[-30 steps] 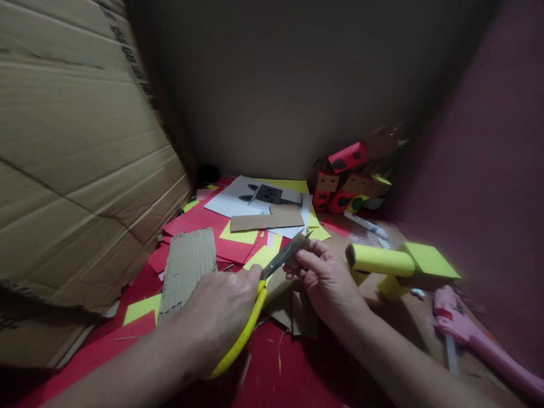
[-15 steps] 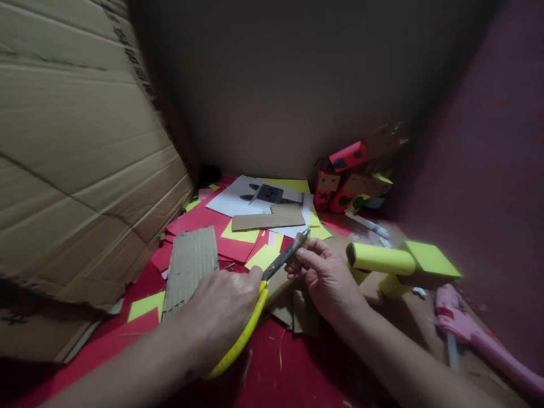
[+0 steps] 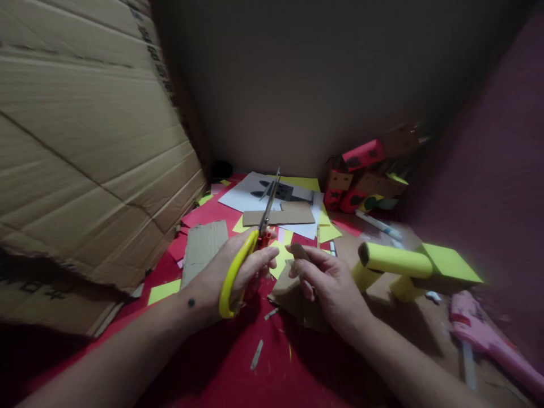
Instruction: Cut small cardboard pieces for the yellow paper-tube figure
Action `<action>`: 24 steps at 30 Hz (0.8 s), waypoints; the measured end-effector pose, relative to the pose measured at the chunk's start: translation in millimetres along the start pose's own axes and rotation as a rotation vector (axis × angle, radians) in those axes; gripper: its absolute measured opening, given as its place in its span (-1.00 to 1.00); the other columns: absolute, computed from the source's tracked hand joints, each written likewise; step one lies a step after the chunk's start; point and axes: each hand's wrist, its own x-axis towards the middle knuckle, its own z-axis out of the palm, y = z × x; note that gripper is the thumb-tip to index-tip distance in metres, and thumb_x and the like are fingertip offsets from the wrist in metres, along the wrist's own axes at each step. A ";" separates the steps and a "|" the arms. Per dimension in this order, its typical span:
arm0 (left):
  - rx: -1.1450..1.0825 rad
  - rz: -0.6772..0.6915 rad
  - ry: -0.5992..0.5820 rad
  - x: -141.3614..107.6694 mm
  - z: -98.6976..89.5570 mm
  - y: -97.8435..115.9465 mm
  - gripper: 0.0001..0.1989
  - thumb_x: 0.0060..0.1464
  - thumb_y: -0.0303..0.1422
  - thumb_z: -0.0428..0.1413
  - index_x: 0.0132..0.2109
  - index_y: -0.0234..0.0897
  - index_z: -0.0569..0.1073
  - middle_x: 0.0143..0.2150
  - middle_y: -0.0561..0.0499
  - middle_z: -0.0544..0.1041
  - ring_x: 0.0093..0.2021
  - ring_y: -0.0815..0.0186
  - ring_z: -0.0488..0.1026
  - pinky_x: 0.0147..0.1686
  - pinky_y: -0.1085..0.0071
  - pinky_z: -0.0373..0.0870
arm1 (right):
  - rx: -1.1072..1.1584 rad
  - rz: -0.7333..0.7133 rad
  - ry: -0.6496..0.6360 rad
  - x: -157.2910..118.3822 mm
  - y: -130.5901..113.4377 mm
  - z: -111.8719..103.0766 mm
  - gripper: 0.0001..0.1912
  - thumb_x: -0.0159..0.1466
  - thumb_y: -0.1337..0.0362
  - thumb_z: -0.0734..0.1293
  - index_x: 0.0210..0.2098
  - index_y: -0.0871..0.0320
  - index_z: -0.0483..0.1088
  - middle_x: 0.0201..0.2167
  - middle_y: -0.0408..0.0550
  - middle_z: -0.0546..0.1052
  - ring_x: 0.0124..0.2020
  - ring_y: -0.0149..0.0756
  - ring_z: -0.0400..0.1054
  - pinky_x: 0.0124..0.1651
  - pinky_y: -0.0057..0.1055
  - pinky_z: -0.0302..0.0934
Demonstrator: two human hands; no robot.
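Note:
My left hand [image 3: 244,263] holds yellow-handled scissors [image 3: 234,271], its fingers through the handles. The blades point up and away over the white paper, slightly parted. Close on the right, my right hand [image 3: 325,277] pinches a small brown cardboard piece [image 3: 300,253] between thumb and fingers. Under that hand a larger piece of cardboard [image 3: 297,309] lies on the red surface. Beyond the hands an L-shaped cardboard piece [image 3: 276,217] rests on the white paper [image 3: 240,194], which bears a dark animal drawing.
A tall cardboard sheet [image 3: 93,141] stands at left, near a flat cardboard strip [image 3: 204,247]. On the right are a yellow paper-and-cardboard figure [image 3: 395,260], a pink glue gun [image 3: 480,328], a marker [image 3: 378,225] and red figures [image 3: 361,156].
The scissors have swung from the cardboard piece in my right hand to point upward. My left hand has turned over and the two hands are apart. The view has shifted slightly left.

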 end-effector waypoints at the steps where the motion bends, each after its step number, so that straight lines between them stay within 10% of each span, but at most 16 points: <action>1: -0.136 -0.034 -0.026 1.1 1.3 -2.7 -0.69 0.13 -0.09 0.02 -0.19 -0.26 0.34 -0.51 0.10 0.36 -0.63 0.43 0.29 -0.66 0.52 0.19 | -0.141 -0.113 0.024 -1.3 2.0 0.8 -0.77 0.21 0.31 0.24 -0.18 0.18 0.45 -0.51 -0.14 0.40 -0.59 -0.45 0.19 -0.53 -0.48 0.10; 8: -0.398 -0.100 -0.091 -1.1 7.2 1.7 -0.70 0.02 -0.33 0.15 -0.09 -0.28 0.31 -0.45 0.08 0.38 -0.53 0.40 0.34 -0.52 0.46 0.30 | -0.693 -0.559 -0.009 -14.3 12.8 8.6 -0.53 0.26 0.43 0.11 0.15 0.34 0.23 -0.34 0.06 0.32 -0.32 -0.22 0.24 -0.28 -0.29 0.24; 18: -0.055 0.097 0.006 -3.7 3.2 11.3 -0.68 0.09 -0.32 0.07 0.00 -0.25 0.27 -0.41 0.11 0.40 -0.53 0.45 0.33 -0.50 0.51 0.28 | -0.022 0.112 -0.051 -15.2 -12.5 4.2 -0.85 0.14 0.24 0.34 -0.43 0.22 0.48 -0.54 -0.12 0.45 -0.50 -0.42 0.25 -0.43 -0.46 0.14; 24: 0.505 0.163 -0.001 -5.8 -10.3 2.3 -0.72 0.10 -0.33 -0.06 -0.04 -0.31 0.32 -0.39 -0.01 0.46 -0.47 0.29 0.36 -0.44 0.37 0.27 | 0.372 0.178 0.136 -7.2 -6.0 3.1 -0.79 0.03 0.24 0.44 -0.39 0.22 0.43 -0.54 -0.16 0.46 -0.63 -0.52 0.24 -0.61 -0.57 0.07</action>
